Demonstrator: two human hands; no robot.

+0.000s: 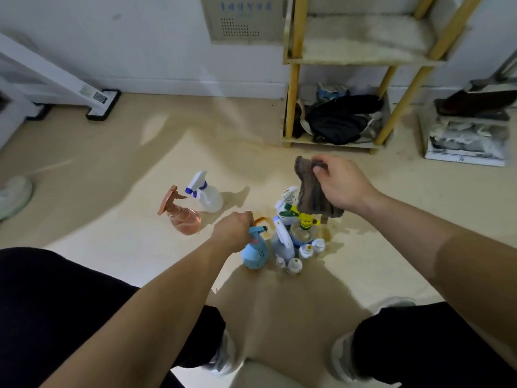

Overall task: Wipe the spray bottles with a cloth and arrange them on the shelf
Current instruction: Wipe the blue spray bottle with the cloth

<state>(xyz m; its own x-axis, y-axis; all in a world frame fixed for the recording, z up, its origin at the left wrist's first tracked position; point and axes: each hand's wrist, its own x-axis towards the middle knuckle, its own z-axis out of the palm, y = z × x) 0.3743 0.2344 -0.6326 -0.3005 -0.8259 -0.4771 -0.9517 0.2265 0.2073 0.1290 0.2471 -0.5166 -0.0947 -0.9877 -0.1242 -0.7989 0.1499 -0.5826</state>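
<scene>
The left hand is closed in a fist round the trigger head of a light-blue spray bottle, a rounded matte plastic body with small dots on its side, which leans a little; whether its base touches the floor cannot be told. The right hand is raised above the group of bottles and pinches a brown cloth between thumb and curled fingers, so that the limp, nubbly fabric hangs in folds. Just beside the blue bottle stands a tight cluster: a white bottle with a blue trigger, a clear bottle with a yellow-and-green nozzle and several small white bottles. Well to the left on the smooth beige floor stand a translucent pink spray bottle and, touching or nearly touching it, a clear spray bottle with a white-and-blue head. The shelf, with round yellow wooden posts and pale boards, stands against the far wall; dark crumpled fabric lies on its bottom tier.
</scene>
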